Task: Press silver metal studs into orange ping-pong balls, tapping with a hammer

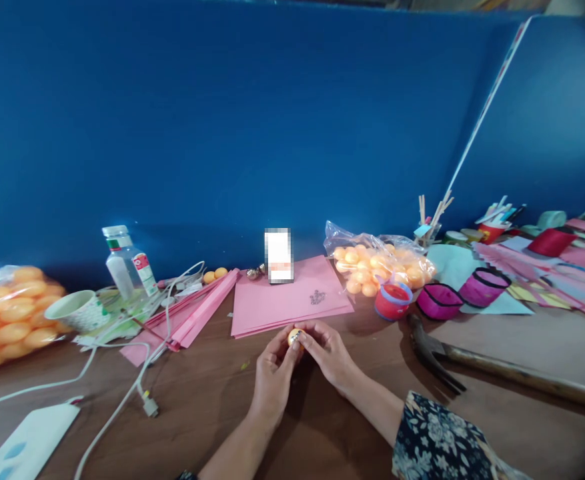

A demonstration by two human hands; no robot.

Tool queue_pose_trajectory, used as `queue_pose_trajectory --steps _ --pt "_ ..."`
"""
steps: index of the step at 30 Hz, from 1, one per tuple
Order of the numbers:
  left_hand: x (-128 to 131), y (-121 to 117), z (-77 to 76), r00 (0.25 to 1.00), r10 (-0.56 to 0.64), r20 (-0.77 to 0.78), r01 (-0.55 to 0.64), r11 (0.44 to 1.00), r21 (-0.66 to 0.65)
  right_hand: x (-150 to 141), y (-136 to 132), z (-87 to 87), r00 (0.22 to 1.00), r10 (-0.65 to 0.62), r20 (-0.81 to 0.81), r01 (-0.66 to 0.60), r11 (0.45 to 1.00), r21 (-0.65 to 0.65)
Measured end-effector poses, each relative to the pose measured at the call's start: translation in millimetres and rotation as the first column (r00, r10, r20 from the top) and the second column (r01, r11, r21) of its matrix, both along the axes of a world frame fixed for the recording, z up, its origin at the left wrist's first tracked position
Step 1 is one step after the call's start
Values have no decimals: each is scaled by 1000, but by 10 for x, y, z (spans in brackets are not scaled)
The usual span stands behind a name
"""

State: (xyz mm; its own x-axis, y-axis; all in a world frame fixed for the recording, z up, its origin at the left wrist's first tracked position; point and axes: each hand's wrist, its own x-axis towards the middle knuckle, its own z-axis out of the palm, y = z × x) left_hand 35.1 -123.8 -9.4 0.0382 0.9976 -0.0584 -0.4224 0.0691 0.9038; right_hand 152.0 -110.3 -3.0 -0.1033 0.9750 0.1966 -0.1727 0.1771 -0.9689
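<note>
Between both hands, just in front of the pink paper sheets [267, 300], is an orange ball [293, 336] with something small and silvery on its near side. My left hand [273, 373] has its fingers curled round the ball's left side, thumb pressing near the silvery bit. From the right, my right hand [329, 353] closes on the same ball, its thumb also at that spot. The fingers hide much of the ball. On the pink sheets lies a cluster of small dark pieces [317, 297], too small to name.
Bags of orange balls [372, 263] stand at the back right and far left. A hammer [497, 363] lies at right, near a red cup [393, 301] and purple fabric pouches [439, 301]. White cables [142, 373], a paper cup [77, 311] and a plastic bottle [125, 267] occupy the left.
</note>
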Motion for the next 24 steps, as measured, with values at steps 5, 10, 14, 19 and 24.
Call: queue_pose_trajectory --steps 5,10,14,19,24 --pt "-7 -5 -3 1000 -8 -20 9 1000 20 2 0 8 1000 14 -3 -14 1000 -27" --pt "3 6 -18 1000 -8 10 8 1000 3 -9 4 11 1000 -3 -7 3 1000 -6" --pt "5 7 -34 999 14 35 -13 1000 -14 -10 2 2 999 -23 30 23 1000 18" --pt "2 18 -55 999 40 32 -40 999 -7 5 -7 -21 994 -48 96 43 998 46" --pt "0 10 -32 999 36 1 -36 999 4 13 -14 -21 992 -34 119 28 998 55"
